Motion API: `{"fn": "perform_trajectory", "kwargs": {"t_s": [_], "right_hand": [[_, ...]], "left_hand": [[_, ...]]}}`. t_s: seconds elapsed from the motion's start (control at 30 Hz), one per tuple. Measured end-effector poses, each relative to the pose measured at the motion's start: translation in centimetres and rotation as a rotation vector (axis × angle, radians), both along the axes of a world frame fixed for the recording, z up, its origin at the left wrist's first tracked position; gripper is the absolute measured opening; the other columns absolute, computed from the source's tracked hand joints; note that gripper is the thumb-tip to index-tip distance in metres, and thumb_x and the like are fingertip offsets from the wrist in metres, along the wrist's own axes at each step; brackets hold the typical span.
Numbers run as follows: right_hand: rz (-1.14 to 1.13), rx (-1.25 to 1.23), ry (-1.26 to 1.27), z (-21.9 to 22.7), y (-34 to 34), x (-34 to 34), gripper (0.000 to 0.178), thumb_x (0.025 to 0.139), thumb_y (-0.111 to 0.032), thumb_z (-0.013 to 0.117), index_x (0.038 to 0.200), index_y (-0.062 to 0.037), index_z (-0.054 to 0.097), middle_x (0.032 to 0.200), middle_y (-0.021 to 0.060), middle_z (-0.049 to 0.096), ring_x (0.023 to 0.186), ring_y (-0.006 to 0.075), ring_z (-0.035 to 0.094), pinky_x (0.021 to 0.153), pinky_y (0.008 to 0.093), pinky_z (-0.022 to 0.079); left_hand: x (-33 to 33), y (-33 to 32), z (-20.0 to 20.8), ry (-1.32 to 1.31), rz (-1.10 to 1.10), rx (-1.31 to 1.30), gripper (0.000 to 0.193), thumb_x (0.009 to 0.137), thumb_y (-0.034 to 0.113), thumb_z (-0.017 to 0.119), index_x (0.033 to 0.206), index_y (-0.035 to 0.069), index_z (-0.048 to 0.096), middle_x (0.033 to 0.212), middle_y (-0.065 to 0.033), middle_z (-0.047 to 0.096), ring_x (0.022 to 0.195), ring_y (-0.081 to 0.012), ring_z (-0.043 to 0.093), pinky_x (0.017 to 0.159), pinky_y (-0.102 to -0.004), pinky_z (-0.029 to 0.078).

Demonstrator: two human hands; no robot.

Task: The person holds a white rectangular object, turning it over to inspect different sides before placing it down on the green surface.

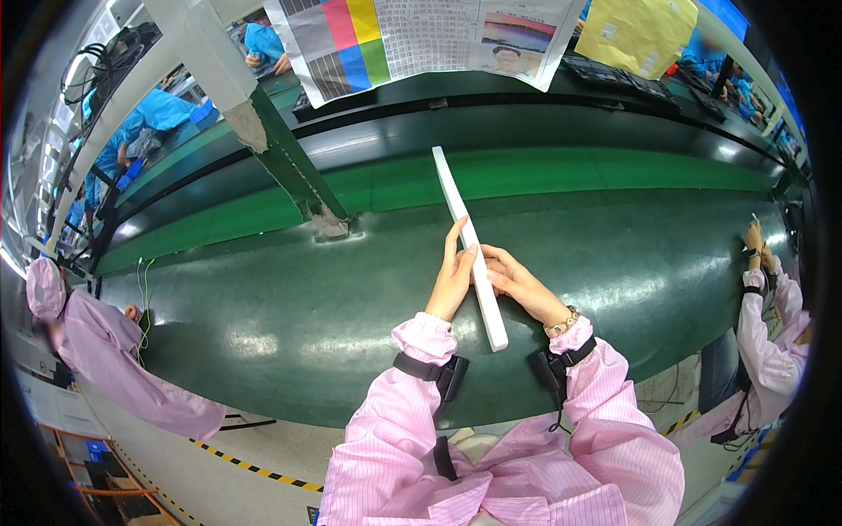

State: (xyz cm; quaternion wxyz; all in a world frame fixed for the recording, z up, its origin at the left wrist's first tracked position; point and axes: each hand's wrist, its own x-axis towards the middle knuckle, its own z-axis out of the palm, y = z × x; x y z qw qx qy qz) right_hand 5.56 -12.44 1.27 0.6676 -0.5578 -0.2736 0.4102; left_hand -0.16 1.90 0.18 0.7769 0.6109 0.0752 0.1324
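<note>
Between my two hands I hold a long, narrow white bar-shaped piece (pixel 485 307), perhaps a flat panel seen on edge; its kind does not show. It slants from the far middle down toward me, above the green-topped bench. My left hand (pixel 451 279) grips it from the left side, thumb and fingers against it. On the other side, my right hand (pixel 523 285) closes on the same piece, with some fingertips hidden behind it. Both my sleeves are pink striped cloth, with a black strap and device at each wrist.
The green bench (pixel 368 307) curves across in front of me, with a post (pixel 298 167) standing at its far edge. Beyond lies a belt (pixel 526 171). Printed sheets (pixel 421 44) and a yellow paper (pixel 636 35) hang above. People in pink sit left (pixel 114 351) and right (pixel 772 342).
</note>
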Motion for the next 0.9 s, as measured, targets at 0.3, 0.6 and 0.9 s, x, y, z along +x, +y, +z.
{"fn": "perform_trajectory", "kwargs": {"t_s": [0.3,0.6,0.9], "right_hand": [[0.007,0.006,0.002,-0.45,-0.06,0.19,0.060,0.091,-0.033,0.053,0.138,-0.0060,0.027,0.125,0.0056,0.047,0.105,0.0107,0.048,0.084,0.0243,0.040],[0.005,0.009,0.003,-0.18,-0.03,0.13,0.060,0.091,-0.034,0.053,0.138,-0.0059,0.027,0.126,0.0053,0.046,0.105,0.0104,0.048,0.083,0.0243,0.040],[0.001,0.001,-0.005,0.03,-0.03,0.02,0.060,0.091,-0.034,0.052,0.138,-0.0061,0.027,0.126,0.0049,0.046,0.103,0.0096,0.048,0.082,0.0237,0.040]], "left_hand": [[-0.03,-0.03,0.09,0.011,0.002,0.011,0.050,0.095,0.018,0.044,0.141,0.019,0.024,0.078,-0.0017,0.049,0.069,-0.0074,0.045,0.066,-0.0222,0.040],[0.02,0.04,-0.02,-0.002,0.007,0.030,0.050,0.095,0.018,0.044,0.141,0.019,0.024,0.078,-0.0020,0.050,0.070,-0.0076,0.046,0.067,-0.0227,0.041],[-0.01,0.02,0.08,-0.007,0.013,0.056,0.050,0.095,0.020,0.044,0.141,0.020,0.024,0.079,-0.0018,0.050,0.071,-0.0078,0.046,0.069,-0.0226,0.041]]}}
